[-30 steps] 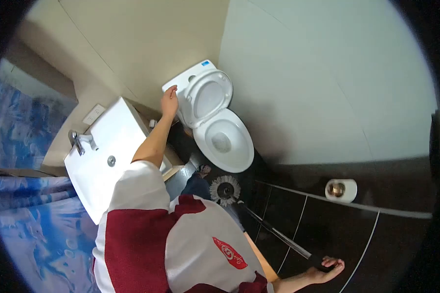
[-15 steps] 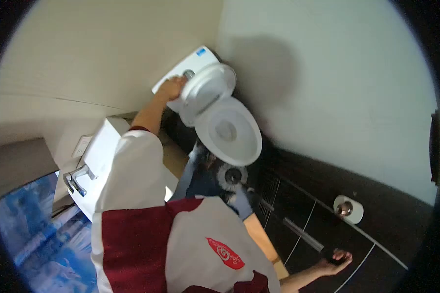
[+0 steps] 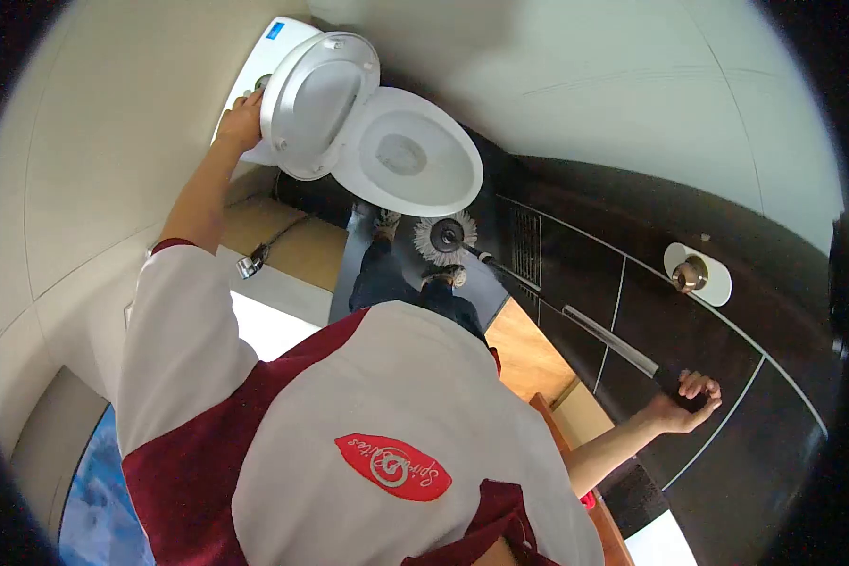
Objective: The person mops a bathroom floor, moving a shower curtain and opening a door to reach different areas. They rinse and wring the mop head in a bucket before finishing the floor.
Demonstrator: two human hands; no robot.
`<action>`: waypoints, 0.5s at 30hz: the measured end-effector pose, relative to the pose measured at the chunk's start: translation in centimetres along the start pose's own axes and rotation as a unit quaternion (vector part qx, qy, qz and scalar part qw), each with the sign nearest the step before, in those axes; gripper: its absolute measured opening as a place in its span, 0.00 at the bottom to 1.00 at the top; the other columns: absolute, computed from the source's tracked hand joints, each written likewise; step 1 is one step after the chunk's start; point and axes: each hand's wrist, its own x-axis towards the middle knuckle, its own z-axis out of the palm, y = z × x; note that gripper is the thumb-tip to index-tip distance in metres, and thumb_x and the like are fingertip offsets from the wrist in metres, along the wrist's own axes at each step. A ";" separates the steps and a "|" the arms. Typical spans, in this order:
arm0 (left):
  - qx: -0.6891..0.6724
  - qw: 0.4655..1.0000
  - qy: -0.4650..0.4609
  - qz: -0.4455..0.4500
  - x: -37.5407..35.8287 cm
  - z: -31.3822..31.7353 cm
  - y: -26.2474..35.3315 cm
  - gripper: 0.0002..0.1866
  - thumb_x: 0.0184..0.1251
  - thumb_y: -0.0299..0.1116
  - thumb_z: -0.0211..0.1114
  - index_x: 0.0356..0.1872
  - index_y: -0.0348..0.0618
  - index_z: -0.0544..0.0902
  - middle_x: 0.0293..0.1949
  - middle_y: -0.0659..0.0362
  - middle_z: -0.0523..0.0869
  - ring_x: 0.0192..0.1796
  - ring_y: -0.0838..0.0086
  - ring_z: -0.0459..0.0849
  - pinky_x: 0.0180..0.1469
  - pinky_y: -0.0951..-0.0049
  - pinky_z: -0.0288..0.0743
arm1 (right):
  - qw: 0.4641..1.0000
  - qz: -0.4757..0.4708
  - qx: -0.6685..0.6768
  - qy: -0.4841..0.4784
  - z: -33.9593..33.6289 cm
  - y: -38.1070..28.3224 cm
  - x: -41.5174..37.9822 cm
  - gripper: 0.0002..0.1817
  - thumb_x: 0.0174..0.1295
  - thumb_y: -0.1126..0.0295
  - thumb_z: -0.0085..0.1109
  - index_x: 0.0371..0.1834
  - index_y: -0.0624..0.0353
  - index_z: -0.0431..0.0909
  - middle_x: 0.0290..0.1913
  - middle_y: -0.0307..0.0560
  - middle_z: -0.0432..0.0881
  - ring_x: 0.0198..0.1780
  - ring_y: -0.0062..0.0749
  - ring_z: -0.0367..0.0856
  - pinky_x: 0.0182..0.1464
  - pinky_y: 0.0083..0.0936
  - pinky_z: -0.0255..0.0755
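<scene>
My left hand point(image 3: 241, 124) reaches to the top of the white toilet tank point(image 3: 252, 74), fingers stretched toward the round flush button point(image 3: 263, 83). It is close beside the raised toilet lid and seat point(image 3: 323, 106), and some fingertips are hard to see. The bowl point(image 3: 407, 156) is uncovered, with water at its bottom. Low on the right, my right hand point(image 3: 687, 404) is closed around the dark grip of a mop point(image 3: 613, 341). Its round head with white strands point(image 3: 446, 238) rests on the floor near my feet, in front of the bowl.
A floor drain grate point(image 3: 526, 247) lies right of the mop head. On the right wall is a metal fitting on a white plate point(image 3: 690, 274). A chrome sprayer point(image 3: 252, 261) hangs at the left. A wooden door edge point(image 3: 552, 424) stands behind my right arm.
The view has shifted, so the toilet now appears higher and further left. My left hand stays at the tank beside the lid. My right hand still holds the mop, now seen more clearly.
</scene>
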 end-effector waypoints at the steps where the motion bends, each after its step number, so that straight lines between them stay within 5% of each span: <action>1: 0.002 1.000 -0.009 0.000 0.1 -0.2 -0.2 0.34 0.62 0.28 0.64 0.72 0.49 0.68 0.76 0.62 0.65 0.70 0.59 0.72 0.65 0.54 0.77 | 1.000 -0.002 0.005 -0.001 0.2 0.0 0.0 0.19 0.76 0.52 0.48 0.42 0.55 0.80 0.22 0.34 0.66 0.24 0.21 0.61 0.33 0.24 0.58; 9: -0.020 0.999 -0.004 0.035 2.9 0.5 -0.7 0.31 0.60 0.29 0.65 0.67 0.43 0.70 0.64 0.53 0.76 0.65 0.53 0.76 0.62 0.49 0.78 | 0.998 -0.010 -0.013 0.053 -3.2 0.2 -1.0 0.19 0.75 0.51 0.50 0.40 0.54 0.80 0.21 0.33 0.66 0.23 0.20 0.62 0.33 0.25 0.59; 15: -0.016 0.998 0.001 0.054 3.9 1.7 0.2 0.32 0.60 0.31 0.66 0.68 0.41 0.69 0.66 0.52 0.75 0.66 0.52 0.75 0.64 0.49 0.76 | 0.994 -0.016 -0.017 0.108 -6.4 0.4 -2.7 0.19 0.75 0.50 0.47 0.40 0.52 0.79 0.21 0.33 0.66 0.22 0.20 0.61 0.32 0.24 0.57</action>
